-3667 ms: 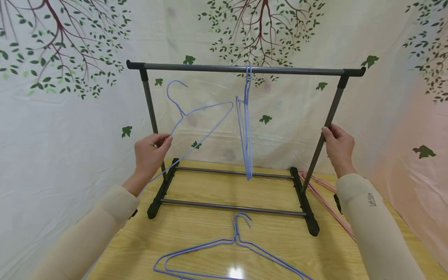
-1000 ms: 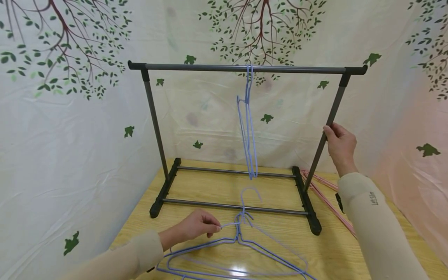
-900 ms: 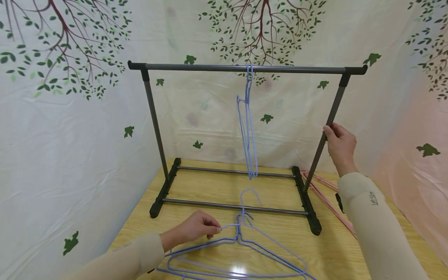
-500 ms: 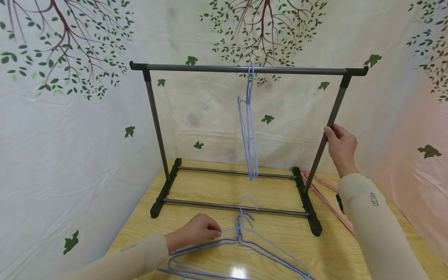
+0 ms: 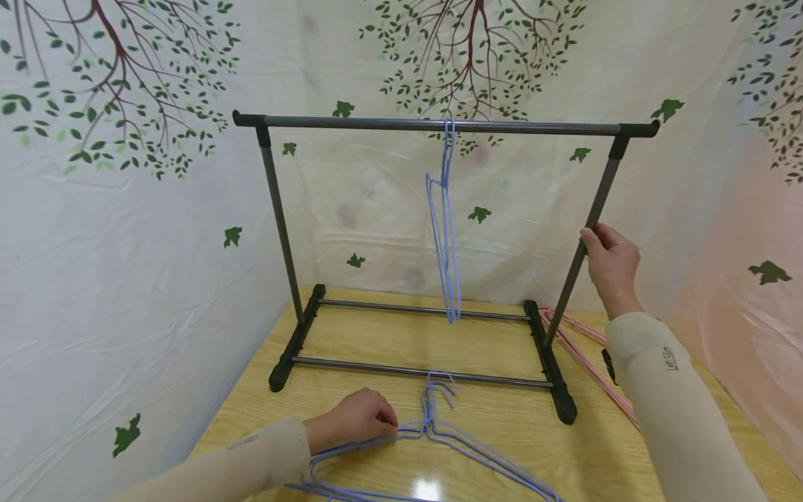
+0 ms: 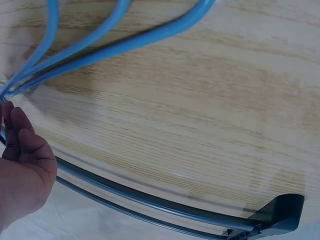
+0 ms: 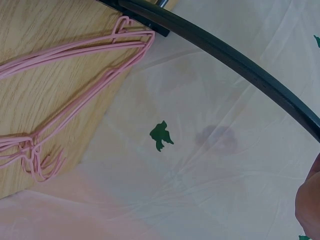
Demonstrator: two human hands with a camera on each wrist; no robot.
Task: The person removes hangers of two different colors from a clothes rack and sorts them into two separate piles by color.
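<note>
My left hand (image 5: pixel 354 420) pinches one shoulder of a blue wire hanger (image 5: pixel 410 422) low over the table. This hanger lines up closely with other blue hangers (image 5: pixel 469 453) lying there; whether it touches them I cannot tell. In the left wrist view, the fingertips of the left hand (image 6: pixel 29 167) meet the wires at the left edge. My right hand (image 5: pixel 613 263) grips the right post of a dark metal garment rack (image 5: pixel 351 123), thumb on the near side. A few blue hangers (image 5: pixel 446 223) hang together near the middle of its top bar.
Several pink hangers (image 5: pixel 586 366) lie on the wooden table (image 5: pixel 370 335) beside the rack's right foot (image 5: pixel 555 390). Behind the rack hangs a pale cloth (image 5: pixel 389 230) printed with trees and leaves. The rack's lower crossbars (image 5: pixel 389 366) run just beyond the blue hangers.
The left hand has carried its hanger from beside the left post down to the blue hangers on the table, sinking lower over the last second. The right hand keeps its place on the post.
</note>
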